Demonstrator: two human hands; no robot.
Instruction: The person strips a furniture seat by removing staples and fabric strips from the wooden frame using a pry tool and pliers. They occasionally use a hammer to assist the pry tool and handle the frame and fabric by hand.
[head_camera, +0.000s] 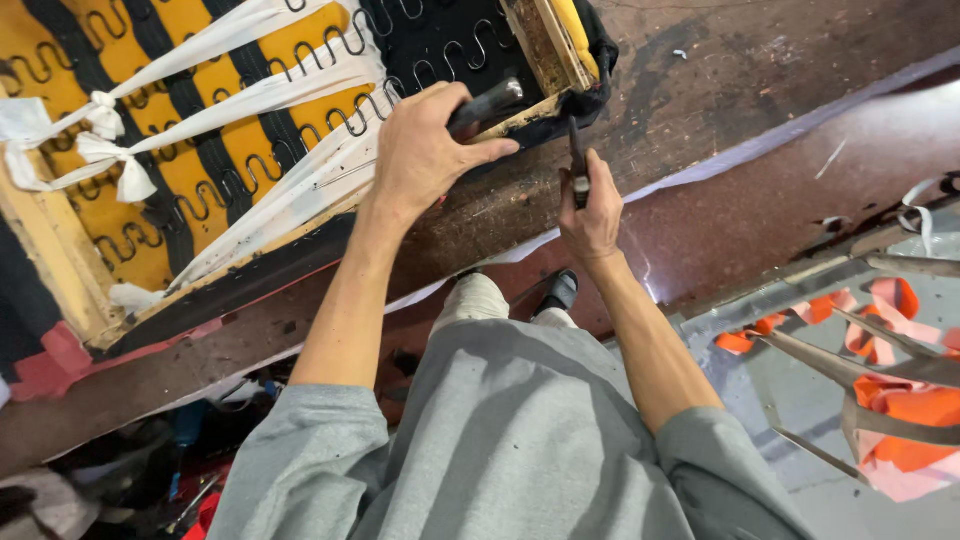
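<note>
left hand: left hand (425, 150) wrapped tight around a dark tool handle (483, 104), grip pressed together on it, knuckles over the near corner of the seat frame (60, 262).
right hand: right hand (592, 215) just off that same corner, grip pinching a thin dark tool (577, 160) held upright, tip up by the frame edge.
seat frame: upturned wooden frame on the brown worktop (720, 70); zigzag springs (330, 45) over yellow and black backing, white cloth strips (240, 100) knotted across.
beside frame: black fabric (600, 55) bunched at the corner.
far from frame: orange straps (900, 400) and metal rods (850, 370) on a grey surface.
below: grey clothing (520, 440), dark shoe (560, 292) on floor.
</note>
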